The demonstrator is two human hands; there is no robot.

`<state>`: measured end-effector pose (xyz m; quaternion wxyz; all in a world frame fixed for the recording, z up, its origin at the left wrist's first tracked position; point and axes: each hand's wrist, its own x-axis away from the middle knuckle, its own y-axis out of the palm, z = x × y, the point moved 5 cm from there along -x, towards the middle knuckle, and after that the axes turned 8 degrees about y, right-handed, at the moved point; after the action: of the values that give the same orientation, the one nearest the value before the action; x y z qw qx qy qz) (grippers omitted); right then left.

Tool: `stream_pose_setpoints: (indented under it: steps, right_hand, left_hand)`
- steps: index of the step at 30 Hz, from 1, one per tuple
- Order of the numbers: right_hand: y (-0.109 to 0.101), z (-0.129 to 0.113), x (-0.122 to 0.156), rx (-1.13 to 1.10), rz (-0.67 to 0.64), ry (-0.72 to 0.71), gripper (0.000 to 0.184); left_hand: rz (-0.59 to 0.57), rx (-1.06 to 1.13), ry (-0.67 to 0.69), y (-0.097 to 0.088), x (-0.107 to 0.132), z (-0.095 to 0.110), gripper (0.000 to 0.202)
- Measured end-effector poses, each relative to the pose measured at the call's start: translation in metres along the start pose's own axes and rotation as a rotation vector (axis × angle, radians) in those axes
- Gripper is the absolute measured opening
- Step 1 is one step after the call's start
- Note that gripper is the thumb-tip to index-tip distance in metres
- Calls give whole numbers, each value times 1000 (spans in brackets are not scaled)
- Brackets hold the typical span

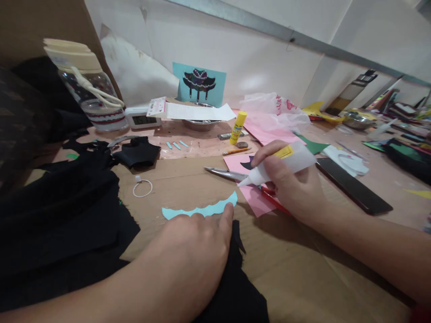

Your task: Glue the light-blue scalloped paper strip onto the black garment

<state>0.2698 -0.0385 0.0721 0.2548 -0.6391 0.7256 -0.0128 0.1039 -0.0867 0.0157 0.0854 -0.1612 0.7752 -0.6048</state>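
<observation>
My left hand (198, 242) rests on a light blue paper strip (202, 210), one finger stretched out against its right end. The strip has a wavy upper edge and curls up at both tips; its lower edge is partly hidden under my fingers. In my right hand (289, 179) is a translucent white glue bottle (296, 158) with a yellow label, tilted so its pointed nozzle aims down and left. The nozzle tip hovers apart from the strip, just above its right end. Beneath the bottle lie red-handled scissors (220, 173) on pink paper (257, 202).
Black cloth (60, 215) covers the left side of the cardboard (144, 240). A phone (352, 186) lies at right. Behind stand a yellow glue stick (238, 128), a metal bowl (202, 125), a digital clock (143, 117), a water bottle (89, 89) and a blue card (215, 87) with a black pavilion-like shape.
</observation>
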Motion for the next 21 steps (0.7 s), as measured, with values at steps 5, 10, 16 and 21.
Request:
stream_pose_setpoints:
  steps: [5,10,16,21]
  right_hand:
    - [-5,4,0,-230,5,94,38]
    - [0,0,-1,-125,-27,102,45]
    - [7,-1,-3,-81,-83,91,41]
    - [18,-6,-7,-86,-146,116,48]
  left_hand:
    - [71,-43,-1,-8,4,5,76]
    - [133,-125,49,-33,11,14,55]
    - [63,-107,47,-49,50,14,45]
    - [3,-129,-28,-38,80,9,48]
